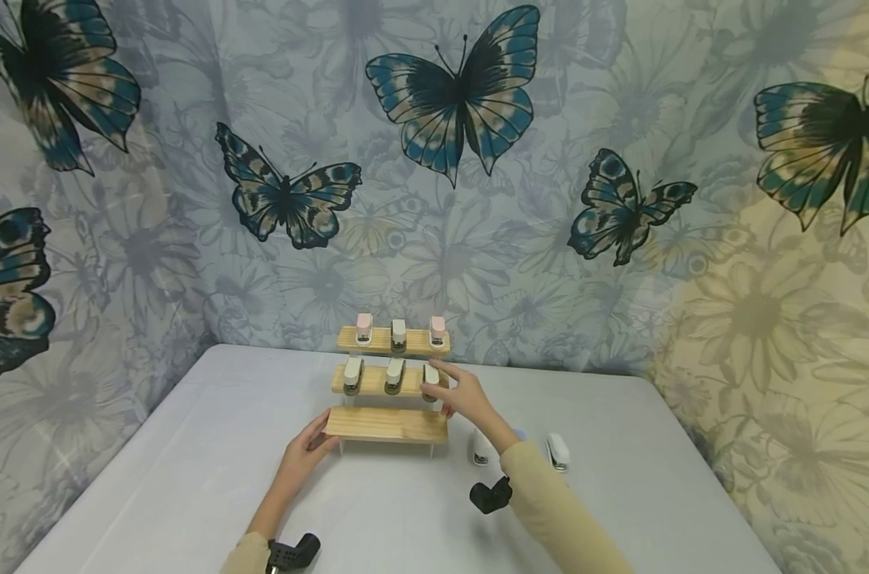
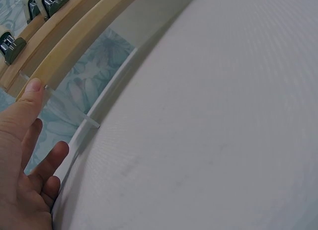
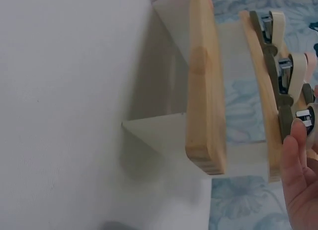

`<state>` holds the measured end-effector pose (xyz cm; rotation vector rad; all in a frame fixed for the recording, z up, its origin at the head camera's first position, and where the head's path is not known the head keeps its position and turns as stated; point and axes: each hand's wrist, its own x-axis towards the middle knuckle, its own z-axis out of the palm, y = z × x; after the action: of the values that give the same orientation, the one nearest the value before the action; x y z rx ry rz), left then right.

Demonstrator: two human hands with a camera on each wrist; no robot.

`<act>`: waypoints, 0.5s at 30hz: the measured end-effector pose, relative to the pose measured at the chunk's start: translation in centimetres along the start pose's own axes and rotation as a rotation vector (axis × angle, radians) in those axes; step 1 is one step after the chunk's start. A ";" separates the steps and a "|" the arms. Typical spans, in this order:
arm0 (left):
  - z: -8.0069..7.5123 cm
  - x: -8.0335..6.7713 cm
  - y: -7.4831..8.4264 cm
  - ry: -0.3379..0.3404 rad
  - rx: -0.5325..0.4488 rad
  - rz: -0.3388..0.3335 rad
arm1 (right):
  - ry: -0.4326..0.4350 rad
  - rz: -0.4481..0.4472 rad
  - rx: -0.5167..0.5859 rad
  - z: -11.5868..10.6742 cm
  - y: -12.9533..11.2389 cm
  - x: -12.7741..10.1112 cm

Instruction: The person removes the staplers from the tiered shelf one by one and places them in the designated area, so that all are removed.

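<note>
Stapler (image 1: pixel 430 372) at right end of middle shelf (image 1: pixel 373 383), pinched by your right hand (image 1: pixel 470 396).
Square it with the adjacent stapler (image 1: pixel 395 373); your left hand (image 1: pixel 302 457), fingers loose, thumb touching the bottom shelf (image 1: pixel 387 422), should only steady.

The head view looks forward and down from above the person, well apart from the wooden stand (image 1: pixel 387 425), and takes in the left hand (image 1: pixel 305 454), the right hand (image 1: pixel 470 395), the white table (image 1: pixel 190 446) and the butterfly wall (image 1: pixel 463 239). The left wrist view faces the stand from near its left end, strongly tilted, while the right wrist view looks from closer (it is turned, so the shelves run almost upright). Both wrist views share the lowest shelf (image 3: pixel 204 91) and some staplers (image 3: pixel 296 76).
</note>
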<state>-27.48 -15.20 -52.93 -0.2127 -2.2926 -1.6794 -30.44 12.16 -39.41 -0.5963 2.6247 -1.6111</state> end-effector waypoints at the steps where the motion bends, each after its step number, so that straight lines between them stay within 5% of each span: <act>1: 0.0 0.0 0.0 0.002 0.001 0.001 | -0.002 -0.009 0.003 0.0 0.4 0.1; 6: 0.0 0.1 0.0 0.001 -0.001 0.010 | 0.005 0.005 0.023 0.0 4.3 1.5; 10: -0.1 0.0 -0.1 0.009 0.008 0.003 | 0.006 0.031 0.068 0.2 9.9 3.5; 15: 0.0 -0.1 -0.2 0.005 -0.002 -0.010 | -0.005 0.026 0.081 0.2 11.8 3.7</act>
<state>-27.45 -15.30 -53.09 -0.1975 -2.2920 -1.6847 -37.55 15.53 -48.98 -0.5604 2.5382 -1.6966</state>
